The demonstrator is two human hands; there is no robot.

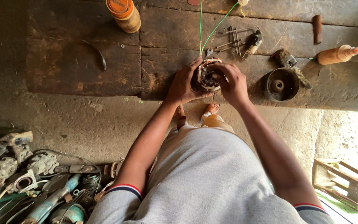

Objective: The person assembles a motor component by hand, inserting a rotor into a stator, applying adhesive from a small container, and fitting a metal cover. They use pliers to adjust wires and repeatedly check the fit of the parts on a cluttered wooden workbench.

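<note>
Both hands are gripping a stator [206, 75] on the bench [83, 62]: left hand [183, 85] cupping its side, right hand [233, 83] pinching its top.

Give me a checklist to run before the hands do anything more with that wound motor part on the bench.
1. Left hand has a grip on the stator: ok, it cups the left side.
2. Right hand on the stator: ok, its fingers reach over the top and into the middle.
3. Stator rests on the bench: cannot tell, the hands hide its base.
4. Green wires run free: ok, they rise from the stator to the top edge without crossing the tools.
5. Metal cup is out of the way: ok, it stands apart, to the right of the right hand.
6. Bottle is out of the way: ok, far up left.
</note>
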